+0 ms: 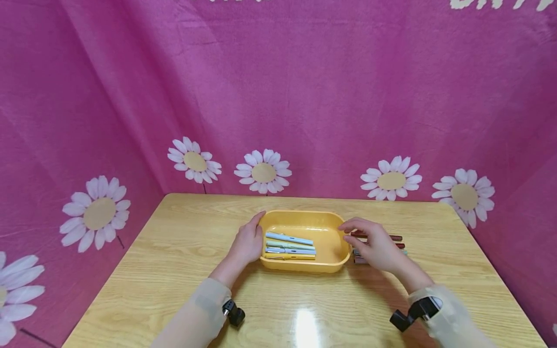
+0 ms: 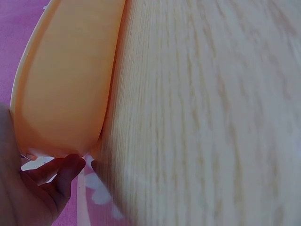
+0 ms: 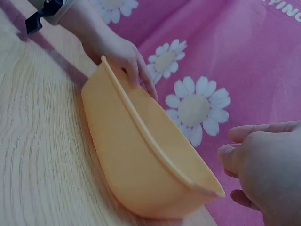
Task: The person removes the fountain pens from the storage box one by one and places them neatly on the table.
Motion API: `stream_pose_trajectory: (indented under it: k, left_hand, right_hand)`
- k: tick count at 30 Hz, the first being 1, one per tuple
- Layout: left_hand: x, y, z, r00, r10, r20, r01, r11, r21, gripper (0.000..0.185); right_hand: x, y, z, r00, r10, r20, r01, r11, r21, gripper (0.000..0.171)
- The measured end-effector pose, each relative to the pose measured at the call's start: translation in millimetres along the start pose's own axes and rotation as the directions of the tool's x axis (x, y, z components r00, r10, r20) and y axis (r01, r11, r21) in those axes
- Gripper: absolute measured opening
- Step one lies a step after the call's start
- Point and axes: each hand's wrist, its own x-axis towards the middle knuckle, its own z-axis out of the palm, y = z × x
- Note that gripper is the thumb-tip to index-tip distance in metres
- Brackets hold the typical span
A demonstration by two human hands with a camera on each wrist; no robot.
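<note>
A yellow plastic tray (image 1: 304, 267) stands on the table, with several pens in its left half: a light blue pen (image 1: 290, 238) at the back, a yellow pen (image 1: 290, 256) at the front, pale ones between. My left hand (image 1: 247, 244) grips the tray's left end; its fingertips (image 2: 73, 165) touch the end wall in the left wrist view. At the right end hovers my right hand (image 1: 375, 243), fingers loosely bent and holding nothing. The right wrist view has this hand (image 3: 268, 172) apart from the tray rim (image 3: 155, 146). Its palm side is hidden.
Several darker pens, among them a brown pen (image 1: 396, 238), lie on the wooden table (image 1: 174, 290) right of the tray, partly hidden by the right hand. A pink curtain (image 1: 326, 96) with white flowers hangs behind the table and along both sides.
</note>
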Motion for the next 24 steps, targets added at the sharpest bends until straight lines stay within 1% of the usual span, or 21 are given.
stream_pose_trajectory:
  k: [5, 12, 17, 24]
  left_hand:
    - [0.7, -2.1, 0.4, 1.0, 0.004, -0.001, -0.004, 1.0, -0.007, 0.05]
    - [1.7, -3.6, 1.6, 1.0, 0.002, -0.003, -0.002, 1.0, 0.004, 0.05]
    - [3.3, -3.4, 0.0, 1.0, 0.012, -0.006, -0.011, 1.0, 0.008, 0.051]
    - [2.4, -2.7, 0.0, 1.0, 0.023, -0.008, -0.023, 1.0, 0.016, 0.05]
  right_hand:
    - [12.3, -3.1, 11.0, 1.0, 0.009, 0.022, -0.009, 1.0, 0.008, 0.026]
    - [28.9, -6.0, 25.8, 0.998, 0.023, 0.065, -0.027, 0.997, 0.066, 0.027]
    - [41.8, -9.7, 35.3, 0.994, 0.052, 0.096, -0.062, 0.993, 0.105, 0.026]
    - [52.7, -8.7, 47.8, 0.985, 0.099, 0.144, -0.111, 0.991, 0.077, 0.025]
